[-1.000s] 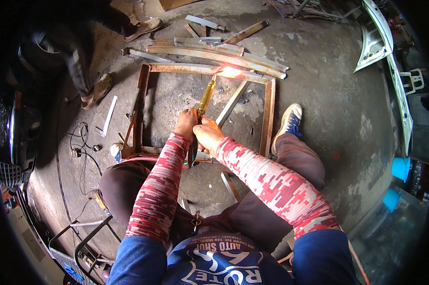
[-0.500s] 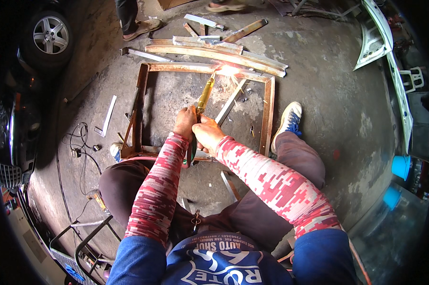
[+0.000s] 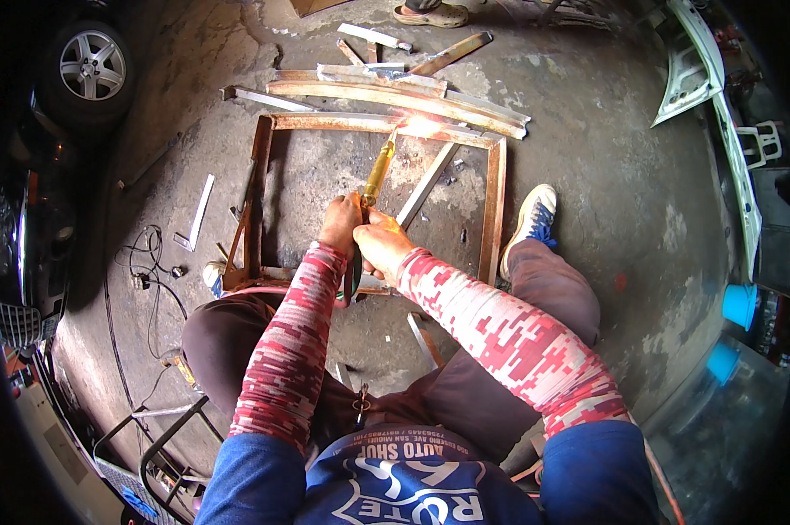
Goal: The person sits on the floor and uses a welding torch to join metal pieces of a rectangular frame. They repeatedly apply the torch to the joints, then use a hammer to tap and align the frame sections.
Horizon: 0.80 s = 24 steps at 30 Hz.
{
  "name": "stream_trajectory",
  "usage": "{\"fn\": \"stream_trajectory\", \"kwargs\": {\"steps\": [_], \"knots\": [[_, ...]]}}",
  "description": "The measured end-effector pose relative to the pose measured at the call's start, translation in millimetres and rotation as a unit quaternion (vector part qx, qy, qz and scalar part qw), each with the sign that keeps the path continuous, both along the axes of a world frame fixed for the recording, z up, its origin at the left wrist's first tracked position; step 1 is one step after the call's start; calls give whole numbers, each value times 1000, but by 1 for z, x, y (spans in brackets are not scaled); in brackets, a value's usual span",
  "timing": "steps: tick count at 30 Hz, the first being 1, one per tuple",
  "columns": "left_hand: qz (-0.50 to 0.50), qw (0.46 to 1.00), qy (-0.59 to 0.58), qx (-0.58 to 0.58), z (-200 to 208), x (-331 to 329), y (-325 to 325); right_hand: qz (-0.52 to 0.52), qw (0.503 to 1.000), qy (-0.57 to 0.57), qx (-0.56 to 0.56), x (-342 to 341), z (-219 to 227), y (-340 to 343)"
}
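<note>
Over frame [image 3: 325, 123], torch [image 3: 379, 171] angled away, slightly right

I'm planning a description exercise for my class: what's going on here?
A person's left hand and right hand are closed together around the lower end of a brass-coloured torch. It points at the far bar of a rusty metal frame on the floor, where a bright flare glows. Several metal strips lie beyond the frame, and another person's shoe shows near the top edge.

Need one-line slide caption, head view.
Both hands grip a yellow torch, a bright glow at its tip, by the far bar of a rusty metal frame.
</note>
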<state>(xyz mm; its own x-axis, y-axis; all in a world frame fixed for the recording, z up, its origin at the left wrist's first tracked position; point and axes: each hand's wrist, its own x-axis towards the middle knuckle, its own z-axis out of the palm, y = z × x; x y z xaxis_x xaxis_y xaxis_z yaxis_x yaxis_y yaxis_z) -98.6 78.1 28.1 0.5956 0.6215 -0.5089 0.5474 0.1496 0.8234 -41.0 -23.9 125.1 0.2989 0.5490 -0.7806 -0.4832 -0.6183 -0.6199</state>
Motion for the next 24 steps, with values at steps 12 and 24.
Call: {"fn": "stream_trajectory", "kwargs": {"steps": [12,24], "knots": [[14,999,34,-12,-5,3,3,-3,1000,9,-5,0,0,1],[17,999,19,-21,-9,2,2,-21,1000,8,11,-2,-7,1]]}}
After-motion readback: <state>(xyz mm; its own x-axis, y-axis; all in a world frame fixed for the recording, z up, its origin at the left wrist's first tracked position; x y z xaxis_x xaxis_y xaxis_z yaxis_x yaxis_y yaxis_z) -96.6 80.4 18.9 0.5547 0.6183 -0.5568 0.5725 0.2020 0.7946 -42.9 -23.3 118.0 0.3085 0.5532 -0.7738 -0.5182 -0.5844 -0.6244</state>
